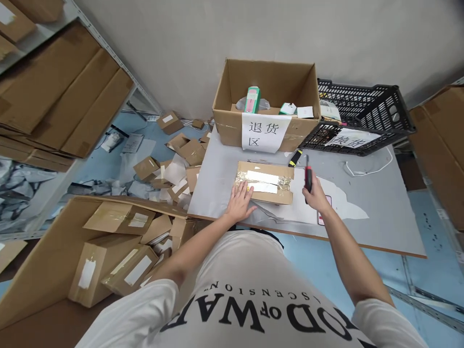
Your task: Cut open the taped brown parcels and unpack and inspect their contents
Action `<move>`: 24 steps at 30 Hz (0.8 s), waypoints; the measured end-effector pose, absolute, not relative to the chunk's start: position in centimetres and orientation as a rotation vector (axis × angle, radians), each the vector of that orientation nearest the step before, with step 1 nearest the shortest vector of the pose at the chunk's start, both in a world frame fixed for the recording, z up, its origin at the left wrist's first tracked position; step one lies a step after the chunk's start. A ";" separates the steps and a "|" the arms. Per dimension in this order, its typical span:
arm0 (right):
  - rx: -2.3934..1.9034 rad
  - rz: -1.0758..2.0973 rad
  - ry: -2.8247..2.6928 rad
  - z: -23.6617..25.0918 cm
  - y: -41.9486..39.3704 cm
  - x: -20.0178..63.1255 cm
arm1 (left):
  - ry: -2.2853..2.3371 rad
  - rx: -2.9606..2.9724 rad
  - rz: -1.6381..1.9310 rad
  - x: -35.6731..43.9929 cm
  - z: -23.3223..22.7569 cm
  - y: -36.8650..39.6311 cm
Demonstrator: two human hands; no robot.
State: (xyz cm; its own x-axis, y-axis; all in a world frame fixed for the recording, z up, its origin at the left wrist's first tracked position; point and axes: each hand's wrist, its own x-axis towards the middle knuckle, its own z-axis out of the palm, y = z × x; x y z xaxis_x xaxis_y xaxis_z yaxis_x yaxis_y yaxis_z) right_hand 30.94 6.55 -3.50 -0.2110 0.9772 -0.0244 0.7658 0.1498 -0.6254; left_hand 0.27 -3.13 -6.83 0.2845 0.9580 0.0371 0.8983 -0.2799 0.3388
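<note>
A tall, open brown cardboard box (226,129) is standing at the back of the table (391,212), holding a green-and-pink carton (253,100), a small green-and-white box (288,109) and a white card (305,112). Touching or just beside it, a black slatted plastic crate (402,108) is tilting, holding pale packages. At lower left, a large open brown carton (39,275) is containing several taped brown parcels (87,275).

A flat brown cardboard parcel (265,183) with white labels and shiny clear tape is lying between the tall box and the table's front edge. The left hand (239,202) is resting on its near left corner, fingers spreading. The right hand (317,195) is gripping a red-and-black handled tool (308,180), pointing it away from the body, just right of the parcel.

A black-and-yellow cutter (295,158) is lying behind the parcel; a phone with a lit screen (320,217) is showing partly beneath the right forearm. Open grey tabletop is stretching to the right edge, with a white cable (369,170) curling near the crate. Brown boxes (192,151) are piling up on the blue floor (300,261) at left, below a plain grey wall (188,29).
</note>
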 end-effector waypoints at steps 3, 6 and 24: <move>-1.283 0.861 -2.399 1.0 7.9 26.3 | 1.702 2.337 0.331 0.1 -7.1 -2.8; -1.109 0.919 -2.709 2.5 8.9 21.5 | 1.713 2.364 0.330 0.0 -7.2 -2.9; -0.978 0.332 -3.455 4.4 11.2 14.9 | 1.767 2.445 0.208 0.1 -7.2 -2.9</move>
State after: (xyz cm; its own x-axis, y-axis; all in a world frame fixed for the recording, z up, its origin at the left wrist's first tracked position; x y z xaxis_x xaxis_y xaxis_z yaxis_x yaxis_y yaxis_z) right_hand 14.87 11.21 4.44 -0.7549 0.4510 -0.4761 0.5334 0.8447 -0.0456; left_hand 0.05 -2.93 -7.23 0.3101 0.9498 0.0419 0.9336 -0.3126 0.1753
